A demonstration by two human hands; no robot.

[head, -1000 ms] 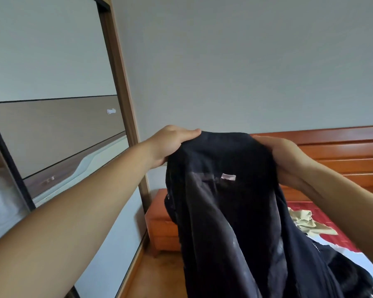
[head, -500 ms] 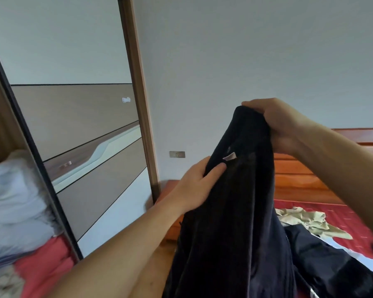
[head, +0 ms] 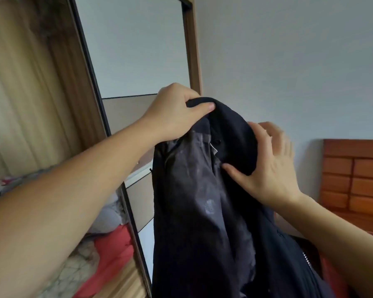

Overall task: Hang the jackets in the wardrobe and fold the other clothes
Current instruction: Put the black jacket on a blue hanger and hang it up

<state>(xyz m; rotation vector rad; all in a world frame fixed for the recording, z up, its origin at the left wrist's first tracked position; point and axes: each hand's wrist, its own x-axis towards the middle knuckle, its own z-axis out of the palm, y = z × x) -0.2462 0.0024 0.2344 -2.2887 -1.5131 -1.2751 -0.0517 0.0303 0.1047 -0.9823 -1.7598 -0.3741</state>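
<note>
I've got a dark navy fabric jacket (head: 235, 130) with a greyish mottled lining, next to a reddish-brown wooden headboard (head: 353, 175), a pale grey wall (head: 289, 61) and coral-red folded bedding (head: 112, 250).

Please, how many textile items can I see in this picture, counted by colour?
Dark navy: 1, the jacket that the left hand holds up.
Red: 1, the folded cloth in the wardrobe.
Pale grey: 1, the bundle above it.
Total: 3

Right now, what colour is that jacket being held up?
The jacket is very dark navy, almost black, seen in the head view.
</note>
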